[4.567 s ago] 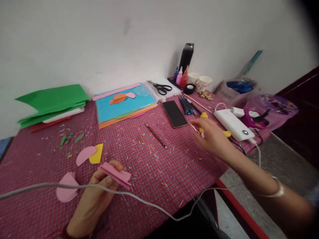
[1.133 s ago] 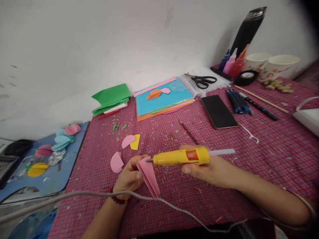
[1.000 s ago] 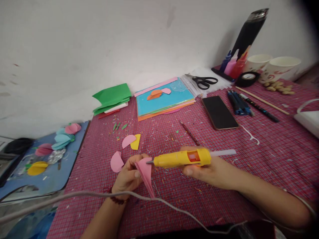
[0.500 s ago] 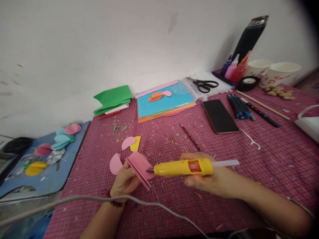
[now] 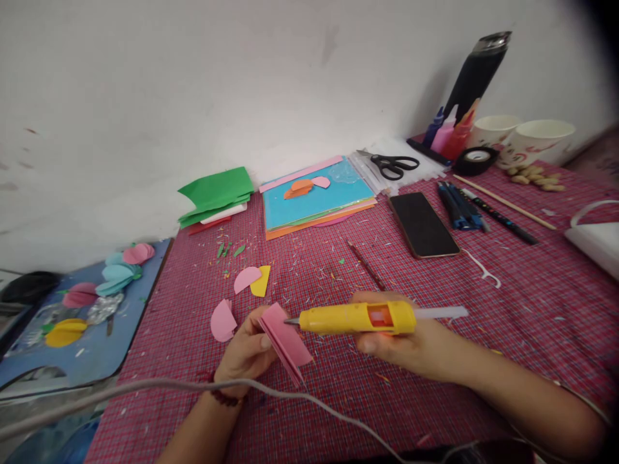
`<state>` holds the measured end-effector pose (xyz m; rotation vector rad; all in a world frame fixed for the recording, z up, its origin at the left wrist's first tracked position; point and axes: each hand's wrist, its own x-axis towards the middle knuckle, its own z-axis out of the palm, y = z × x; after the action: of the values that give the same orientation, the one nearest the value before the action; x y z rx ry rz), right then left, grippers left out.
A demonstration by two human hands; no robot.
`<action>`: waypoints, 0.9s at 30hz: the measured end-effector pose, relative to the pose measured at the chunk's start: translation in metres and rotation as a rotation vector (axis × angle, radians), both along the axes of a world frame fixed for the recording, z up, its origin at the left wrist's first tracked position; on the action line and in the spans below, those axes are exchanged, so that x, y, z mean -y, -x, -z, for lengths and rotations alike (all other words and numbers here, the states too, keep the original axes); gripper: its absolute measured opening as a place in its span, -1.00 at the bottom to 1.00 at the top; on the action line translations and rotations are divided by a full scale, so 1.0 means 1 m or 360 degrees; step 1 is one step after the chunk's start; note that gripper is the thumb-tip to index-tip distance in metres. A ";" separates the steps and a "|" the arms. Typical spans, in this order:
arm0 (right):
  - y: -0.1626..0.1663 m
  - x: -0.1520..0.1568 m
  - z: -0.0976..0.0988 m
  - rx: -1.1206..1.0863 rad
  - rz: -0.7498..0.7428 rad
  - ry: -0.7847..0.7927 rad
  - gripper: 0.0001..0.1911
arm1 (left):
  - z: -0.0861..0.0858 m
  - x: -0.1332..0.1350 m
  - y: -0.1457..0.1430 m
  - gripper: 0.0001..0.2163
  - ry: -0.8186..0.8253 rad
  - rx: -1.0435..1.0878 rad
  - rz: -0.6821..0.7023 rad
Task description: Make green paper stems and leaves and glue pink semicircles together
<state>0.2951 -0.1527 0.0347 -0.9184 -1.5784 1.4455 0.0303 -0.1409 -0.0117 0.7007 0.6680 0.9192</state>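
Observation:
My left hand pinches a folded stack of pink paper above the checked tablecloth. A yellow glue gun lies sideways in my closed right hand, a pale glue stick jutting from its rear. Its metal nozzle points left and meets the upper face of the pink paper; whether glue is flowing I cannot make out. Left of the paper lie pink half-circles, and behind them another pink half-circle overlaps a yellow paper piece.
A grey cord crosses in front of my left wrist. Behind are coloured sheets, green paper and scissors. A phone and a pencil lie rightward. Paper ornaments rest on a blue board at left.
The pink paper has turned and shifted slightly right and down. The nozzle now sits nearer its upper edge, with the glue gun slightly higher. The view has shifted a little.

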 end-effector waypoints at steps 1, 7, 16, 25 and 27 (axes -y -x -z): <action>0.000 0.000 -0.001 -0.0004 -0.0009 -0.0004 -0.80 | 0.000 0.000 0.000 -0.74 -0.0005 0.0002 0.0013; -0.001 -0.001 0.001 0.0029 -0.0024 -0.0029 -0.80 | -0.004 -0.004 0.000 -0.78 -0.0065 0.0054 -0.0099; -0.001 0.002 0.000 0.0129 0.0029 -0.0047 -0.78 | -0.012 -0.007 -0.002 -0.77 -0.0106 0.0035 -0.0281; 0.000 0.003 0.000 0.0110 0.0051 0.0005 -0.77 | -0.014 -0.008 0.002 -0.76 -0.0113 0.0043 -0.0405; -0.001 0.003 0.001 0.0089 0.0061 0.0024 -0.77 | -0.014 -0.008 0.001 -0.78 -0.0123 0.0033 -0.0338</action>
<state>0.2961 -0.1559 0.0336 -1.0005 -1.5841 1.4183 0.0294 -0.1327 0.0019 0.6968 0.7007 1.1510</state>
